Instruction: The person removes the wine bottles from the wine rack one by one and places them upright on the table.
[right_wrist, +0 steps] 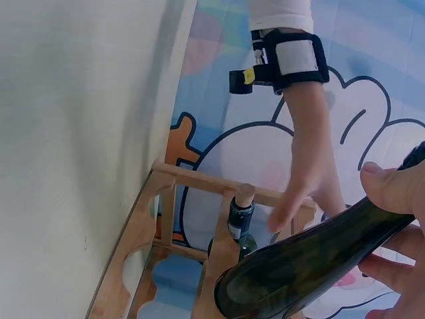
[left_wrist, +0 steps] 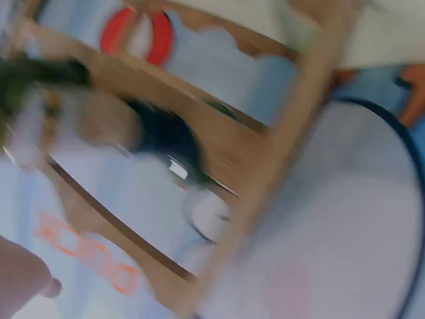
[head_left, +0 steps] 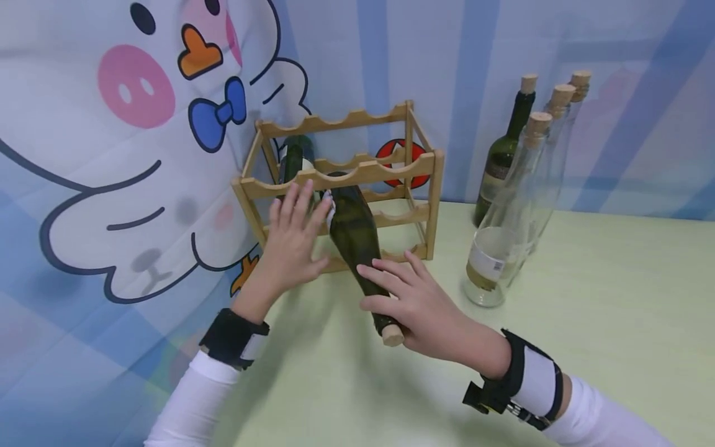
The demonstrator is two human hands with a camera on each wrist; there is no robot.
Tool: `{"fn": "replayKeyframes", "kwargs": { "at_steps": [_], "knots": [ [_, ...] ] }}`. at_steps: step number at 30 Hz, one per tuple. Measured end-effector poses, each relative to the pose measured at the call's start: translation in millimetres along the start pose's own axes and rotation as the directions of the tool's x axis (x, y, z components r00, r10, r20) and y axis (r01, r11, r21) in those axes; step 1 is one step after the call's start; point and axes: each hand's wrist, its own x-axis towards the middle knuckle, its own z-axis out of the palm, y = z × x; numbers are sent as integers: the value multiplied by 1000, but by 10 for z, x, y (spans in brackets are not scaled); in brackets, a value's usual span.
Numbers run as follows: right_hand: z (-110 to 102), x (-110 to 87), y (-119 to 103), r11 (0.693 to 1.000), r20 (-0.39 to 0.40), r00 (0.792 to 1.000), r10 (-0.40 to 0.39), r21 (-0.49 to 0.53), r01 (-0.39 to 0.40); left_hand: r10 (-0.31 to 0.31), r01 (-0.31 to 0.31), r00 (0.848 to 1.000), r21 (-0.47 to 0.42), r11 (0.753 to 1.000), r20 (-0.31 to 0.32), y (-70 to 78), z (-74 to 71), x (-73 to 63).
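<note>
My right hand [head_left: 421, 310] grips a dark green wine bottle [head_left: 354, 233] around its neck, with the corked end toward me and the base tilted up at the upper front rail of a wooden wine rack [head_left: 380, 169]. Fingers and thumb wrap the neck in the right wrist view, where the bottle [right_wrist: 299, 266] slants across the rack. Fingers spread, my left hand [head_left: 293, 248] reaches over the rack's front rail, just left of that bottle, and holds nothing. Another dark bottle [head_left: 290, 162] lies in the upper left slot, its cork [right_wrist: 245, 194] pointing outward.
To the right of the rack stand a dark green corked bottle [head_left: 505, 149] and several clear corked bottles [head_left: 497, 248] on the pale table [head_left: 625, 310]. Behind hangs a cartoon-printed cloth [head_left: 324, 37]. The left wrist view is blurred.
</note>
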Motion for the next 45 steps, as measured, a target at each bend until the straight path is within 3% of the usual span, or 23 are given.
{"fn": "replayKeyframes", "kwargs": {
  "at_steps": [2,5,9,13,16,18,21,23,24,26,30,31,33,35,37,39,40,43,45],
  "knots": [
    [-21,-23,-43,1000,-15,1000,-17,-16,17,108,-108,994,-17,994,-18,165,80,13],
    [-59,-56,-126,998,-51,997,-65,-15,64,198,-202,978,-63,977,-69,319,173,37],
    [-144,-96,-231,993,-88,989,-115,17,117,246,-273,953,-144,951,-178,440,178,59],
    [-274,-100,-333,986,-161,979,-125,87,141,236,-305,933,-247,920,-273,574,81,80],
    [-366,-51,-385,963,-323,939,-115,194,185,213,-328,919,-344,880,-331,703,4,122],
    [-408,-5,-384,935,-444,892,-87,273,228,200,-347,913,-420,839,-355,803,-21,155],
    [-433,33,-334,875,-556,831,-19,393,283,183,-342,929,-557,757,-321,975,-2,178],
    [-429,28,-285,848,-586,810,17,438,300,169,-314,946,-644,698,-277,1106,43,192],
    [-425,12,-262,849,-597,801,36,441,290,165,-295,954,-687,664,-251,1178,72,204],
    [-418,-23,-219,870,-629,774,77,421,256,151,-263,965,-744,615,-216,1332,126,252],
    [-483,-86,-118,918,-699,695,170,368,146,116,-162,986,-838,522,-119,1631,204,415],
    [-520,-94,-80,914,-700,687,194,384,133,99,-120,992,-853,508,-80,1696,220,461],
    [-608,-122,7,900,-679,692,247,426,96,68,-16,998,-889,457,16,1819,258,552],
    [-693,-170,97,884,-637,708,304,466,39,39,91,992,-908,409,117,1931,311,636],
    [-757,-238,189,869,-589,725,357,495,-26,16,175,981,-909,378,195,2037,386,702],
    [-794,-318,273,859,-551,728,409,502,-103,12,235,968,-917,323,252,2134,467,763],
    [-807,-356,314,852,-536,724,434,505,-137,7,269,959,-916,297,284,2178,504,786],
    [-840,-447,442,819,-512,701,498,542,-186,-5,342,936,-906,249,352,2287,605,865],
    [-866,-492,533,787,-515,668,538,591,-178,-14,366,926,-891,270,377,2343,663,922]
  ]
}}
